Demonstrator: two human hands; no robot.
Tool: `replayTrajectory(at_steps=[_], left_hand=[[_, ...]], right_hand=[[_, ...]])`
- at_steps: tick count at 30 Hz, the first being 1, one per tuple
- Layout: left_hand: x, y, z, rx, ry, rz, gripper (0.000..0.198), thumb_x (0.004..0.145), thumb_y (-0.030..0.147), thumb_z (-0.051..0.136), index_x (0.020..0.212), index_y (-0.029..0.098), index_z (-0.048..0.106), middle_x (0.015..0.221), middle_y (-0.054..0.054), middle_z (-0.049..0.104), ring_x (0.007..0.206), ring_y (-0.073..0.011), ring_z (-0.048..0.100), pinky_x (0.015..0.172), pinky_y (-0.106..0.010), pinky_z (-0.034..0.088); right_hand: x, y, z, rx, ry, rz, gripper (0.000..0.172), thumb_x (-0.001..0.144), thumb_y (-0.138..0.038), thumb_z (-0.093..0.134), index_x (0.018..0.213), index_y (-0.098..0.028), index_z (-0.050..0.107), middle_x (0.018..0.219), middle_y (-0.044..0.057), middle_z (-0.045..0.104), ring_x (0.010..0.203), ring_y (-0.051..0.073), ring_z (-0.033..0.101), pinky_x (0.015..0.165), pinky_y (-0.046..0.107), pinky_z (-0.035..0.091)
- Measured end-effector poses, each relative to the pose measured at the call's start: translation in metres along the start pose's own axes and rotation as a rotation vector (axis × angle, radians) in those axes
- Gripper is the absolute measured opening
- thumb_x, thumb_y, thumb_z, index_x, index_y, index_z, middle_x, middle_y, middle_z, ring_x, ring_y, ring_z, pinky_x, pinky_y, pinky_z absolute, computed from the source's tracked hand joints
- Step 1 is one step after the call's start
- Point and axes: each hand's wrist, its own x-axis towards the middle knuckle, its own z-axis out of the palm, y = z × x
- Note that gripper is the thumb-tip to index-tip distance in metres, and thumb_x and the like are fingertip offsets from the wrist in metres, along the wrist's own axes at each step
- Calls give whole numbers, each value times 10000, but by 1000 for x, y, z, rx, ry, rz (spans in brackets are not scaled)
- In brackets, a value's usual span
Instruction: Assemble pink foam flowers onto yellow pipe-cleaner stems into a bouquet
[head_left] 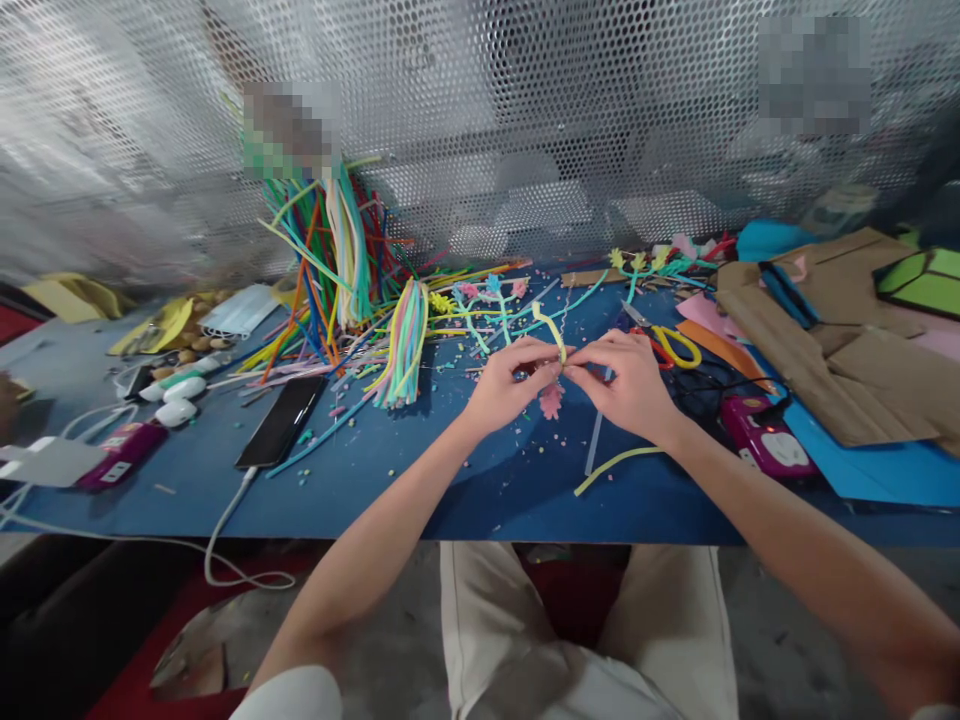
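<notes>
Both my hands meet over the middle of the blue table [420, 480]. My left hand [506, 385] and my right hand [630, 385] are closed in a pinch on a yellow pipe cleaner [555, 330] that curls up between the fingertips. A small pink pipe-cleaner flower [552, 402] hangs just below the fingers. A loose yellow-green pipe cleaner [611, 468] lies on the table under my right wrist.
A big bunch of coloured pipe cleaners [337, 260] stands at the back left, with a pastel bundle [405, 345] beside it. A black phone [283, 420] on a white cable lies left. Yellow-handled scissors [671, 345], a pink device [765, 440] and brown cardboard [832, 340] lie right. Perforated metal screen behind.
</notes>
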Motion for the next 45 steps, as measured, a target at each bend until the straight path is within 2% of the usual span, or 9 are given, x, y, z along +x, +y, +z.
replayTrajectory(at_steps=[5,13,20,25,28,33,37,41,45], left_hand=[[1,2,-3,120,-52,22,304,971,320,630,1222,211,763,951,-71,705,837,-150,643,744,-272,522],[-1,7,-2,292,-16,-19,324,975,318,603,1234,191,751,1015,-70,782,855,-173,695,810,-278,518],[-2,9,1,422,-34,5,296,934,196,577,1165,182,761,941,-60,780,835,-173,694,813,-271,513],[-4,6,4,288,3,-45,308,901,177,595,1162,164,759,953,-59,782,818,-157,695,793,-260,523],[-4,4,5,114,27,-122,282,917,265,624,1130,138,758,931,-75,776,774,-152,686,742,-258,529],[-2,0,4,-96,18,-233,282,896,363,684,1056,145,765,951,-80,774,705,-128,658,672,-239,522],[0,0,3,-125,-31,-283,254,895,354,685,1041,156,746,845,-39,747,531,-77,554,553,-218,466],[1,-1,3,-160,-36,-265,226,881,371,707,947,156,734,871,-45,736,675,-117,658,668,-243,538],[1,-1,2,-218,-64,-276,262,881,399,713,969,153,722,909,-55,738,758,-145,699,780,-284,575]], right_hand=[[4,7,1,207,-126,114,128,929,-317,676,902,-260,787,853,3,800,830,224,657,813,398,482],[1,6,5,401,-74,155,159,914,-319,679,1016,-244,776,1004,38,813,939,248,762,867,384,583],[1,9,4,414,-168,159,100,927,-276,635,1010,-248,685,921,13,800,892,230,767,833,350,573],[3,6,1,451,-204,123,86,940,-239,604,989,-245,674,900,2,783,872,212,755,782,310,535],[4,5,-1,352,-160,56,97,949,-235,607,923,-240,700,898,-2,790,800,192,737,799,321,491],[3,5,-4,200,-160,2,185,977,-223,570,915,-266,739,799,-32,788,639,151,660,846,362,394],[3,5,-5,159,-220,-28,310,946,-99,482,812,-246,719,790,-46,776,618,121,610,830,353,342],[3,3,-6,146,-245,-62,363,898,-33,429,701,-228,663,813,-44,780,664,120,632,841,349,334],[2,2,-5,111,-176,10,110,992,-214,532,971,-253,633,844,-37,803,667,156,663,887,363,362]])
